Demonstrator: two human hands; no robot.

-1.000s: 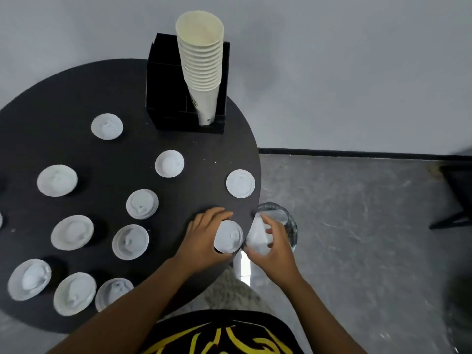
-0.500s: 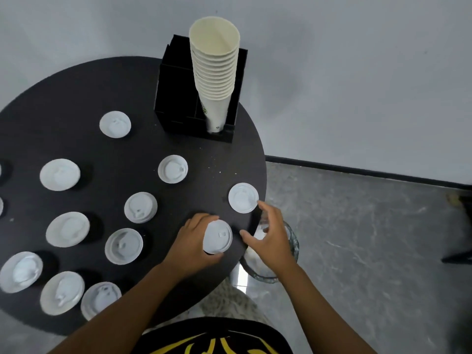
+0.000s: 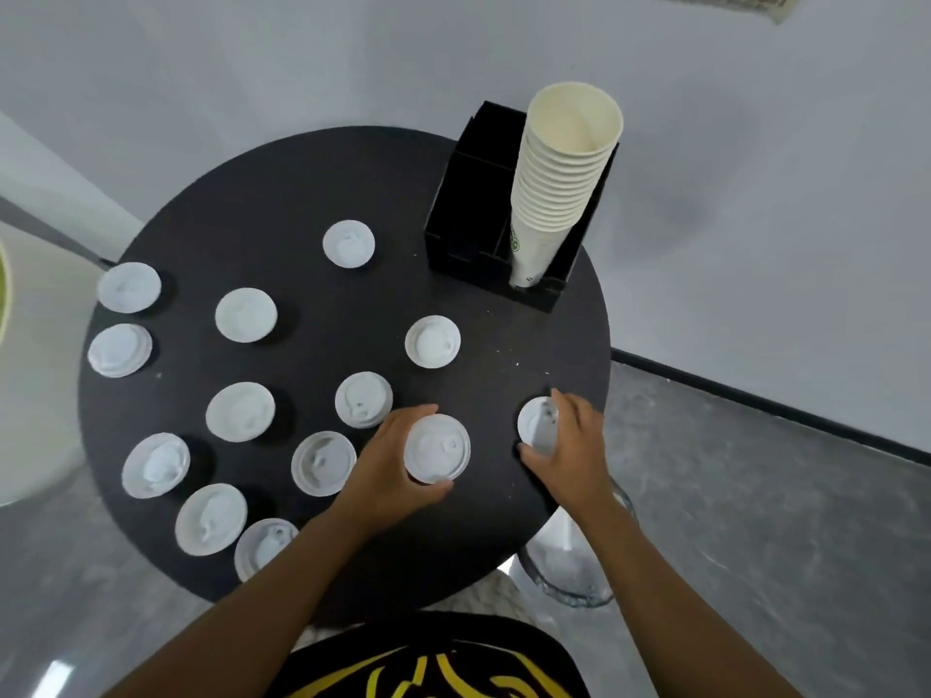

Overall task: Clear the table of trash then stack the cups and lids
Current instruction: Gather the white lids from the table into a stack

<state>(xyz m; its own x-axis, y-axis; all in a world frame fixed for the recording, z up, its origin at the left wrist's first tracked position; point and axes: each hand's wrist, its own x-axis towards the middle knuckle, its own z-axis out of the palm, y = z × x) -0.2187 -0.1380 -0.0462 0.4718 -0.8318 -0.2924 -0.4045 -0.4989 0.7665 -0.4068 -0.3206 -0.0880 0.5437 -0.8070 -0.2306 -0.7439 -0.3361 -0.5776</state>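
Lids (image 3: 245,314) x13 on table (image 3: 302,183), 1 gripped per hand: left (image 3: 388,463), right (image 3: 572,445).

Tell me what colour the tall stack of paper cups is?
Cream, seen in the head view: the tall stack of paper cups.

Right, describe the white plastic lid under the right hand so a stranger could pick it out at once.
Start at the round black table and find the tall stack of cream paper cups in the black holder. Come straight towards the near right edge. The white plastic lid there lies farthest right of all the lids, with the right hand curling over it.
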